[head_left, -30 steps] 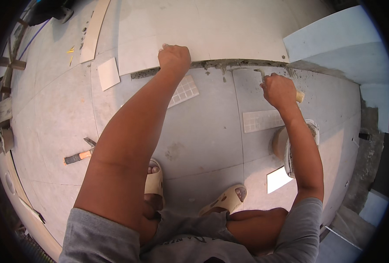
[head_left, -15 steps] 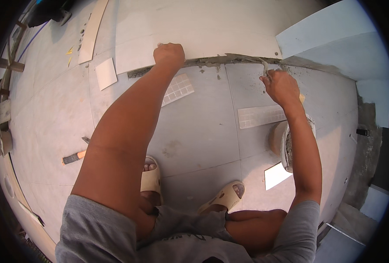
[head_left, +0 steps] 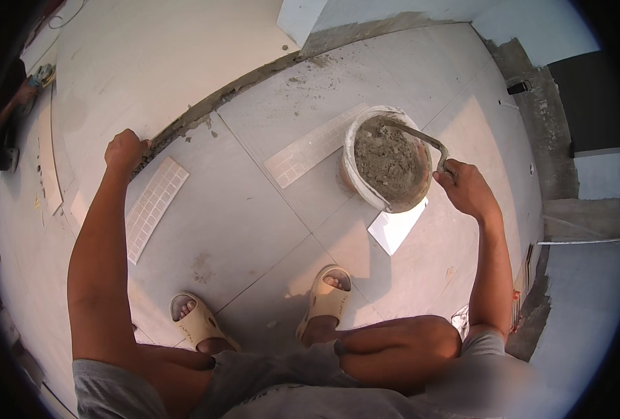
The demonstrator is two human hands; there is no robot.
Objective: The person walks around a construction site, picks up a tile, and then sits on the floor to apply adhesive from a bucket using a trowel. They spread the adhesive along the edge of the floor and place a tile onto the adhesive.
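Observation:
My right hand is closed around the curved handle of a trowel. The blade end rests in grey mortar inside a round bucket with a smeared white rim. On the left, my left hand is a fist at the edge of the large pale raised slab. Its fingers are curled, and anything inside them is hidden. From that fist a mortar-filled gap runs along the slab's edge toward the far wall.
Two grid-patterned tile strips lie on the grey tiled floor. A white tile piece sits beside the bucket. At the far left, another person's hand holds a tool near a long board. Walls stand at right.
My right hand and the trowel have left the slab's edge for the bucket, the blade now in the mortar. My view has turned right; the left fist stays by the slab's edge.

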